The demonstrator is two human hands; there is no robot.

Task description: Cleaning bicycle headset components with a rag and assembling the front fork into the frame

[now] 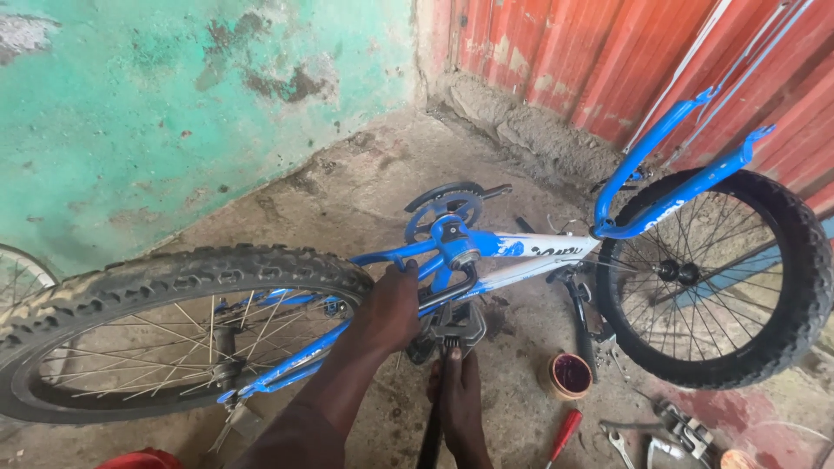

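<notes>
A blue and white bicycle frame (pixel 530 252) lies upside down on the concrete floor. My left hand (pixel 391 304) grips the blue frame tubes next to the bottom bracket (pixel 456 243). My right hand (pixel 458 395) holds the dark handle of a large wrench (pixel 452 330), whose jaws sit under the frame near the bottom bracket. The chainring and crank (pixel 443 207) stick up behind. The knobby rear wheel (pixel 174 334) sits in the frame to the left.
A second wheel (pixel 725 278) stands by the upturned blue fork (pixel 665 165) on the right. On the floor near my right hand are a small tin of red grease (pixel 570 375), a red-handled screwdriver (pixel 563 434), spanners (pixel 618 441) and metal parts (pixel 686 426). Green wall behind, red corrugated sheet to the right.
</notes>
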